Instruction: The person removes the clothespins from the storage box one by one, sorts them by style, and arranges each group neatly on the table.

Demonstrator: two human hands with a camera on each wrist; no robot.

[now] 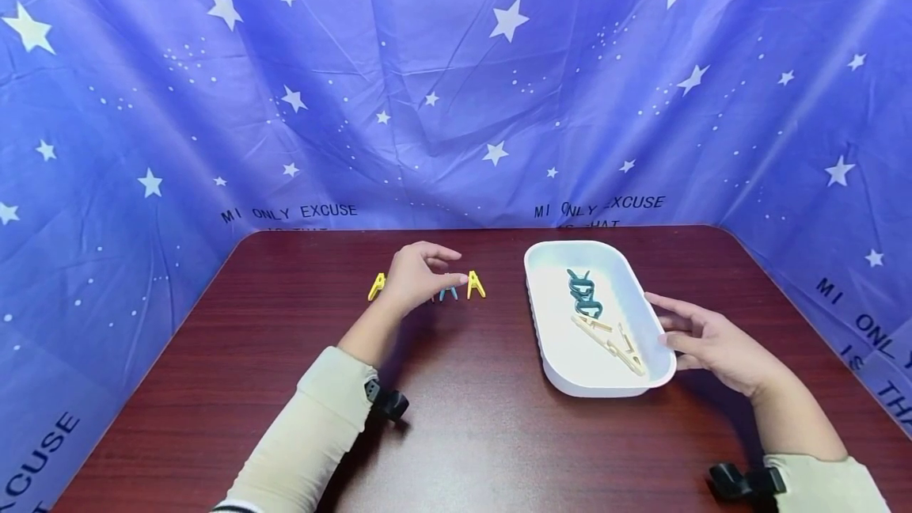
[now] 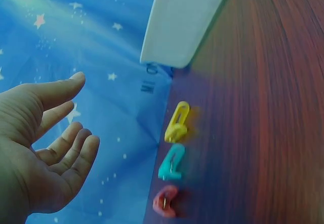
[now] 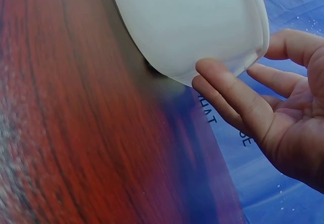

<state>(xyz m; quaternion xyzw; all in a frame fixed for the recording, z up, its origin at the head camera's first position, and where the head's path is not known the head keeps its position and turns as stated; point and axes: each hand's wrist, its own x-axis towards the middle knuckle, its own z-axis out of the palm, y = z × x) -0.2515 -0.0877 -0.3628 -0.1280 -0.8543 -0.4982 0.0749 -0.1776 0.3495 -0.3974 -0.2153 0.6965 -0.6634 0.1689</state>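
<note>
hovering above the clip row: left hand empty, thumb and fingers apart. right hand holds the white tray by its side rim, thumb over, fingers outside. row on the table: yellow clip, blue clip, red clip, second yellow clip; can't tell if the left hand hides more. green clips and tan clips lie in tray. i'd call it pre-grasp; next calls for lowering and pinching one clip, tray kept steady.
</note>
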